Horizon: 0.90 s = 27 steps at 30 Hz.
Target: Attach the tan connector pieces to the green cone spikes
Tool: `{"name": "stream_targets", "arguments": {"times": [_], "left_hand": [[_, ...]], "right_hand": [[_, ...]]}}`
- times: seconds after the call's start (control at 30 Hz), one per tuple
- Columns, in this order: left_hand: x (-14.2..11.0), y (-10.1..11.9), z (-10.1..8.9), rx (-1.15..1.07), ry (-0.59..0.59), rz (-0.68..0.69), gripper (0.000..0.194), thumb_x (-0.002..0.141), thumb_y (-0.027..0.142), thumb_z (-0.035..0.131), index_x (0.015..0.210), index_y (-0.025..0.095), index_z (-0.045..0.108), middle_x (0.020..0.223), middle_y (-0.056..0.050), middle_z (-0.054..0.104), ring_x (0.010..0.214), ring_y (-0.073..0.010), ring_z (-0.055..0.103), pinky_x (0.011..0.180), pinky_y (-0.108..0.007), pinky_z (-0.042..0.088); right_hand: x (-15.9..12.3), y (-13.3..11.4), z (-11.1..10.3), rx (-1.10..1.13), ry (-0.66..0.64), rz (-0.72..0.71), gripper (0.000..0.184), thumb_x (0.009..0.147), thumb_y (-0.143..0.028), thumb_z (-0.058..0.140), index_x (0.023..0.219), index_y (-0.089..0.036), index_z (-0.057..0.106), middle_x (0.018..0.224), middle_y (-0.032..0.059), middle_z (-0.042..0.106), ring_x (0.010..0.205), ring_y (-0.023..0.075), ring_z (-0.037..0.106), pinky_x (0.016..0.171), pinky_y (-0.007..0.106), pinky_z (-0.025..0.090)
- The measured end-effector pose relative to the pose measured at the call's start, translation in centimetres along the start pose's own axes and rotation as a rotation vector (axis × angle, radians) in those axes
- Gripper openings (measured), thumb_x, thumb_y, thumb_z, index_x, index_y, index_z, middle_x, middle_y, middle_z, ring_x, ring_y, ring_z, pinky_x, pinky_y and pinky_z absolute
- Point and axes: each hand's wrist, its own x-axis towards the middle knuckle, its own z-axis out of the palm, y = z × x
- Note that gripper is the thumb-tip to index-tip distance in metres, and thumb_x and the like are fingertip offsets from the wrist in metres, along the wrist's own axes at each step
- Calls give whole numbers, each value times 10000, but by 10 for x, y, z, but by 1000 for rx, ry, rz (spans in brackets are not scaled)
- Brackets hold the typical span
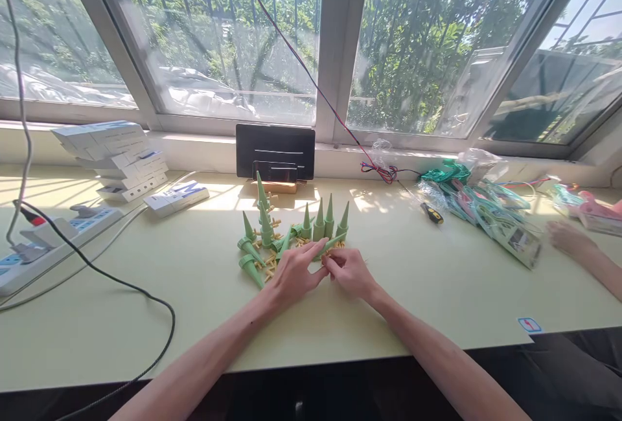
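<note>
Green tapered spikes: grouped mid-width on pale yellow table, several upright with points up, others lying over at the left. Black tablet stands behind the group, by the window. Left hand at the near side of the group, thumb and fingers closed about one tilted spike, its tip off to the right. Right hand just beside, fingertips drawn together near the left thumb; cannot tell what lies between them. Smallest: yellow branched pegs, scattered among the spikes.
</note>
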Motion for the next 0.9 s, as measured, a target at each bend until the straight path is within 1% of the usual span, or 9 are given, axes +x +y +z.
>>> {"name": "stream_targets", "arguments": {"times": [0.13,0.23,0.3,0.4,0.47,0.6,0.73,0.83,0.9], "left_hand": [[0,0,0,-12,-10,-6,490,819,222,672,1302,222,593,1143,-88,731,929,-240,731,729,-306,567],[-1,2,-1,-40,-13,-22,454,815,209,673,1264,217,604,1097,-84,734,900,-231,723,716,-298,551],[0,4,-2,-55,-13,-35,415,813,204,676,1223,219,618,1046,-73,737,812,-207,710,676,-286,531],[1,8,-4,-65,-21,-47,318,824,200,660,1141,223,642,964,-53,734,652,-157,652,600,-264,479],[2,10,-5,-71,-22,-52,268,838,195,638,1105,220,644,939,-46,729,603,-138,615,574,-255,449],[2,12,-6,-90,-26,-65,245,861,204,614,1106,210,631,882,-37,712,588,-130,588,565,-250,425],[1,12,-6,-110,-33,-76,260,867,211,612,1126,214,627,830,-24,695,595,-134,590,576,-250,430],[1,11,-5,-117,-45,-79,290,850,194,621,1139,218,630,862,-30,706,611,-139,602,588,-257,443],[1,9,-5,-116,-52,-67,329,838,190,632,1165,219,627,919,-47,719,663,-158,634,614,-269,467]], "right_hand": [[0,-2,0,10,3,9,312,862,-293,554,566,-199,525,523,0,550,494,150,532,491,271,399],[1,-3,-1,42,-11,22,310,864,-295,557,570,-198,540,525,5,574,491,149,540,491,268,408],[1,-4,-1,70,-26,35,313,867,-310,561,574,-198,555,534,10,589,493,149,546,494,267,421],[2,-5,-3,117,-48,65,319,862,-342,574,579,-196,567,557,15,609,501,148,559,498,265,438],[2,-5,-3,144,-61,91,327,855,-359,585,575,-193,565,554,12,606,497,142,555,492,258,436],[3,-7,-5,180,-84,132,339,847,-381,595,572,-185,567,539,6,594,488,129,541,474,243,419],[3,-10,-6,195,-97,141,345,849,-379,594,566,-183,569,521,-3,578,478,124,535,480,243,424],[3,-11,-5,166,-80,126,338,846,-359,594,557,-187,560,513,-3,577,475,130,537,475,247,426],[2,-9,-3,133,-63,102,335,846,-341,590,550,-192,546,515,0,581,478,136,544,475,250,424]]}}
